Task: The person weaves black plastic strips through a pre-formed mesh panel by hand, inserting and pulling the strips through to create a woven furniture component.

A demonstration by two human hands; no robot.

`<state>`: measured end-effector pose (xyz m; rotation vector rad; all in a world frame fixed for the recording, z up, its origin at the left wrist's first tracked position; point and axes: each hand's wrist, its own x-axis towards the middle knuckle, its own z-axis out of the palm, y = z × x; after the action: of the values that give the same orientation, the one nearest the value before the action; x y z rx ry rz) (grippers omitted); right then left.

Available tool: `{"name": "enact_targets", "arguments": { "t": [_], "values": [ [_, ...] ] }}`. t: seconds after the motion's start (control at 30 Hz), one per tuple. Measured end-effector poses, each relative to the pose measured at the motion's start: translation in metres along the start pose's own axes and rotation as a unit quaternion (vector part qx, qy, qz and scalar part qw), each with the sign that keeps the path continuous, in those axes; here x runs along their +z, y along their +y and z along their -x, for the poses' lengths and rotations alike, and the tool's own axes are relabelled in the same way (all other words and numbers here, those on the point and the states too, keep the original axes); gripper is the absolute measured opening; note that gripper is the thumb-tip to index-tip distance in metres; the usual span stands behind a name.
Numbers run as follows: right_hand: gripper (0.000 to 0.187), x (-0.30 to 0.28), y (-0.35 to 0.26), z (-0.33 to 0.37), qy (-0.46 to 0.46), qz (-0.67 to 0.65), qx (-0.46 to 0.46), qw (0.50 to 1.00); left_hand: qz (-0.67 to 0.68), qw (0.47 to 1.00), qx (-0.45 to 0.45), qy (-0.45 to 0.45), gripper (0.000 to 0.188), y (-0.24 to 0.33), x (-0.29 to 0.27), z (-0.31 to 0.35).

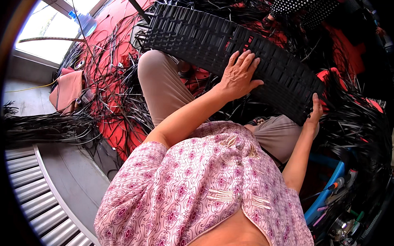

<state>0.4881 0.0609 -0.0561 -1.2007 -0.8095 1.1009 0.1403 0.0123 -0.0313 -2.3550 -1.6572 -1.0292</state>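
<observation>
A long, curved black panel point(187, 33), woven from flat strips, lies tilted across my knees. My left hand point(240, 77) rests flat on its weave near the middle, fingers stretched out and thumb spread to the right. At the panel's right end, my right hand point(313, 114) grips the edge; some of its fingers are hidden. A few small red gaps show through the weave close above my left fingers.
Loose black strips point(353, 124) lie heaped on the red floor covering point(110, 46). A blue crate point(329, 188) with tools beside it stands at my right. To the left are a roller conveyor point(34, 182), a pinkish cloth point(68, 90) and a clear bottle point(85, 23). Polka-dot clothing point(292, 5) shows another person ahead.
</observation>
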Motion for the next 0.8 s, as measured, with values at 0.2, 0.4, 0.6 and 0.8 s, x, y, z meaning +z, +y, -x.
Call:
{"name": "enact_targets", "arguments": {
  "t": [0.2, 0.4, 0.6, 0.8],
  "values": [
    [0.034, -0.004, 0.008, -0.005, 0.003, 0.008, -0.011, 1.000, 0.032, 0.999, 0.015, -0.017, 0.069, 0.019, 0.002, 0.003],
    [0.046, -0.009, 0.013, -0.011, 0.024, 0.007, 0.000, 1.000, 0.042, 0.995, 0.069, -0.052, 0.073, 0.039, 0.023, 0.022],
    [0.064, -0.048, 0.009, -0.008, 0.019, 0.137, -0.084, 0.987, 0.028, 0.994, 0.090, -0.054, 0.073, 0.040, 0.031, 0.018],
    [0.066, -0.055, -0.038, 0.023, -0.035, 0.218, -0.109, 0.969, 0.015, 0.994, 0.092, -0.057, 0.072, 0.041, 0.033, 0.021]
  ]
}}
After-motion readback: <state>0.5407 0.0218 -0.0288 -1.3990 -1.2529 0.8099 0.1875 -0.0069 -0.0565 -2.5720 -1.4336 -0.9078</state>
